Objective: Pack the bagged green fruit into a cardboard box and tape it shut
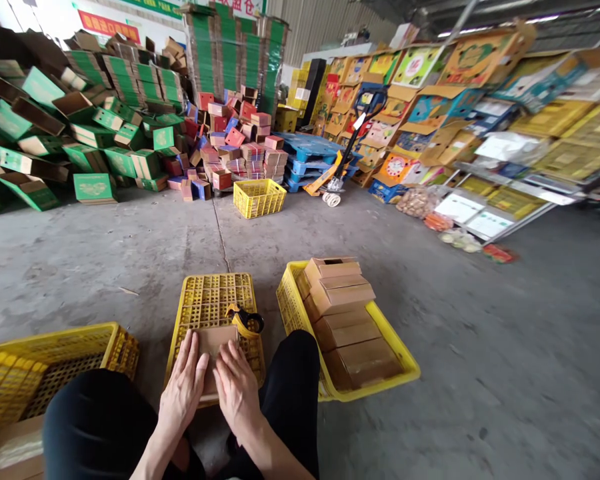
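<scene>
A small brown cardboard box (214, 340) lies on an upturned yellow plastic crate (200, 293) between my knees. My left hand (183, 381) rests flat along the left part of the box's top, fingers stretched forward. On its right part lies my right hand (237, 383), fingers extended and slightly bent, pressing on the cardboard. Neither hand grips anything. Just beyond the box's far right corner sits a black and yellow tape dispenser (250, 324), touched by neither hand. Part of the box top is hidden under my hands.
At my right a yellow crate (409, 371) holds several brown boxes (347, 327). Another yellow crate (115, 343) stands at my left with cardboard in it. Farther off are a yellow basket (259, 200), a pallet jack (337, 175), blue pallets (305, 150) and heaped green cartons (94, 188).
</scene>
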A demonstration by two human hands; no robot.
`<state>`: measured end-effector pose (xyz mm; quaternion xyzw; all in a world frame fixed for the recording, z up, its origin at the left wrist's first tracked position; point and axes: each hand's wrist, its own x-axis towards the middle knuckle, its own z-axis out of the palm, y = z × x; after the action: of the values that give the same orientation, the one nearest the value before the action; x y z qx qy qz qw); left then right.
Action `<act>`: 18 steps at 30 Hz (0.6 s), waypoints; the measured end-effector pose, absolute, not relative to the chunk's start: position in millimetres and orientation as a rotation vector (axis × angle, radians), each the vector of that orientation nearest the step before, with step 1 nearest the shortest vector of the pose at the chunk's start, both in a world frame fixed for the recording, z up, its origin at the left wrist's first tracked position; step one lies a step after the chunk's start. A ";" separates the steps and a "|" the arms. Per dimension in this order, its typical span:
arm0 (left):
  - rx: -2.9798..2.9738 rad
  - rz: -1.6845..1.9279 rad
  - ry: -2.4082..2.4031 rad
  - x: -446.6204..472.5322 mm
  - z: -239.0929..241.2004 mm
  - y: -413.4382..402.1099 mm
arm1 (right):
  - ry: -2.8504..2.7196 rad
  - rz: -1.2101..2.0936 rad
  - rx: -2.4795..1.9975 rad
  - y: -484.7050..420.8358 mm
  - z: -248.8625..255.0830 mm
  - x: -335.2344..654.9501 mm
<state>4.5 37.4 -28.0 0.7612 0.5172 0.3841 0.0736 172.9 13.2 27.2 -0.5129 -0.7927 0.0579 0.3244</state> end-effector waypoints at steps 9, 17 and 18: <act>2.088 1.067 1.527 -7.2 -18.6 -0.3 | -2.166 0.153 -1.327 -1.1 13.7 177.8; 2.109 1.055 1.576 0.4 -6.2 -23.1 | -2.192 0.147 -1.258 5.6 11.3 176.7; 2.118 1.039 1.576 0.5 -5.0 -23.3 | -2.188 0.143 -1.246 4.4 11.4 175.3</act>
<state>0.5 -23.3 -5.0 0.7378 0.5492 0.3620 0.1517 175.3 4.4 11.4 -0.4705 -0.8262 0.0541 0.3051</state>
